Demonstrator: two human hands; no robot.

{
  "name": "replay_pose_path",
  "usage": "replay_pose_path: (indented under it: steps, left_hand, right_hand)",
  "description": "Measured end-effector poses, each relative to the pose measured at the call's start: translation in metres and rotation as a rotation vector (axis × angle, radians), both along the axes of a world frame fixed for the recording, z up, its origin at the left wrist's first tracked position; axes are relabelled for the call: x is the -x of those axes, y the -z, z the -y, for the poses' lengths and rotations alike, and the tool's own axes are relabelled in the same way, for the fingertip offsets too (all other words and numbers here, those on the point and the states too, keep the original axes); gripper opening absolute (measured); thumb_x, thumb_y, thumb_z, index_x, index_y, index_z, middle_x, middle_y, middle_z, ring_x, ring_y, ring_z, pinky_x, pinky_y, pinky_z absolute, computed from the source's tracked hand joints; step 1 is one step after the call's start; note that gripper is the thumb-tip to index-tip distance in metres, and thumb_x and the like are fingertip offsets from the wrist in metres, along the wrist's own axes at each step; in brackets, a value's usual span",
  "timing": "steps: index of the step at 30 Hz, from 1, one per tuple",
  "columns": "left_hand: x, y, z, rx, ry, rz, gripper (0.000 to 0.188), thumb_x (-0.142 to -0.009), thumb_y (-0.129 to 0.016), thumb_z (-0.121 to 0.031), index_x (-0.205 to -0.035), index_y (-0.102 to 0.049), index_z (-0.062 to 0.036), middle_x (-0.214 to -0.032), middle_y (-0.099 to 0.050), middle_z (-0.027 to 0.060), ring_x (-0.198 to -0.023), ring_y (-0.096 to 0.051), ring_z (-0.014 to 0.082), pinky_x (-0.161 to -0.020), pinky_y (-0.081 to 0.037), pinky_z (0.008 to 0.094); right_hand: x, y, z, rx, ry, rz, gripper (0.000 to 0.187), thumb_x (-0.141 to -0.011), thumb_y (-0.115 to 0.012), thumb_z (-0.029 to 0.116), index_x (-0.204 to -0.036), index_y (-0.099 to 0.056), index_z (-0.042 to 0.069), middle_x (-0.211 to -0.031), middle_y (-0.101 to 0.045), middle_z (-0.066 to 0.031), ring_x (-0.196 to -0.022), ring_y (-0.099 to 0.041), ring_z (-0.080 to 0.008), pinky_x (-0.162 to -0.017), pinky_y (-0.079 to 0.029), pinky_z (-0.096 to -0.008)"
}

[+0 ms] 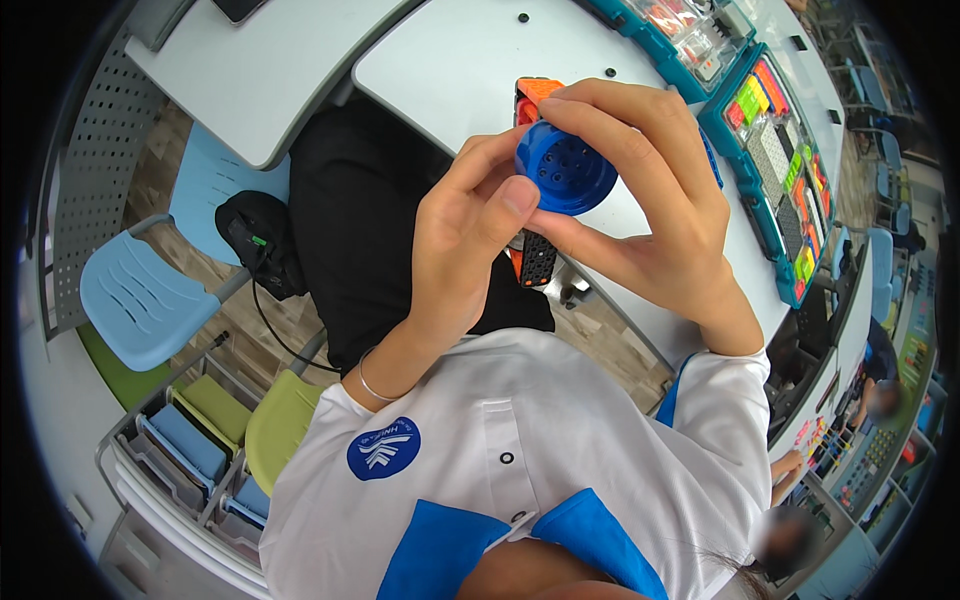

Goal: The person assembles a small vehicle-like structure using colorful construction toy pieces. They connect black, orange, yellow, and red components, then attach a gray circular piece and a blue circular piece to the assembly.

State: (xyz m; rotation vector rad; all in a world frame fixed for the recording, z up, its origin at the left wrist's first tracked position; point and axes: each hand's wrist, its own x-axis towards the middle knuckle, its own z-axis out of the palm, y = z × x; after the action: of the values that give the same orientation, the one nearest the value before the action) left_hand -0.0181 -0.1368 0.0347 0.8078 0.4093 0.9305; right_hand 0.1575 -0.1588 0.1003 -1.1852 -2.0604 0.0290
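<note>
A blue round toy wheel hub (572, 178), a hollow cup shape with small holes in its inner face, is held up above the table edge. My left hand (465, 225) grips its left side between thumb and fingers. From the right, my right hand (655, 175) closes round it, fingers over the far rim and thumb at the near rim. Beyond and below the hands, partly covered by them, is a model of building bricks with an orange part (538, 90) at its far end and a black studded piece (539, 262) at its near end.
On the white table (440, 75) lie two small black pieces (523, 18). At the right stand a teal tray (745, 150) of colourful bricks and another teal box (680, 75). Blue chairs (150, 300) and a black bag (262, 240) are at the left. Other people sit far right.
</note>
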Motion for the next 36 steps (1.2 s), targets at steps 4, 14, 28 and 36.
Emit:
replay_pose_path:
  steps: [4,14,28,36]
  left_hand:
    - [-0.002,0.000,0.000,0.013,-0.008,-0.016,0.049,-0.099,-0.063,-0.025,-0.135,-0.053,0.0076,-0.121,-0.058,0.0088,-0.117,-0.058,0.0164,-0.102,-0.045,0.0309]
    - [-0.001,0.002,0.000,0.027,-0.001,-0.058,0.050,-0.101,-0.061,-0.026,-0.135,-0.054,0.0090,-0.119,-0.058,0.0085,-0.113,-0.057,0.0145,-0.100,-0.044,0.0300]
    - [-0.004,0.000,0.003,0.044,-0.064,-0.046,0.042,-0.104,-0.055,-0.024,-0.127,-0.058,0.0111,-0.111,-0.061,0.0071,-0.105,-0.058,0.0102,-0.094,-0.045,0.0258]
    - [0.000,0.001,-0.005,0.299,-0.012,0.028,0.040,-0.106,-0.049,-0.035,-0.113,-0.063,0.0013,-0.110,-0.065,0.0093,-0.105,-0.058,0.0146,-0.091,-0.048,0.0333]
  right_hand:
    - [-0.001,-0.001,0.000,-0.008,0.030,0.060,0.059,-0.066,-0.090,0.019,-0.117,-0.067,-0.001,-0.115,-0.066,-0.0164,-0.102,-0.064,-0.0301,-0.084,-0.054,-0.0382]
    - [-0.001,0.007,0.000,0.018,0.028,0.004,0.059,-0.066,-0.090,0.012,-0.118,-0.066,-0.002,-0.115,-0.065,-0.0169,-0.099,-0.067,-0.0294,-0.083,-0.056,-0.0366]
    - [0.003,0.013,-0.002,0.011,0.026,0.012,0.065,-0.063,-0.091,0.017,-0.121,-0.067,0.000,-0.115,-0.065,-0.0144,-0.098,-0.066,-0.0269,-0.079,-0.056,-0.0343]
    - [-0.022,0.000,-0.014,0.091,0.055,-0.031,0.051,-0.079,-0.083,0.025,-0.120,-0.067,0.000,-0.112,-0.067,-0.0127,-0.099,-0.065,-0.0250,-0.082,-0.055,-0.0356]
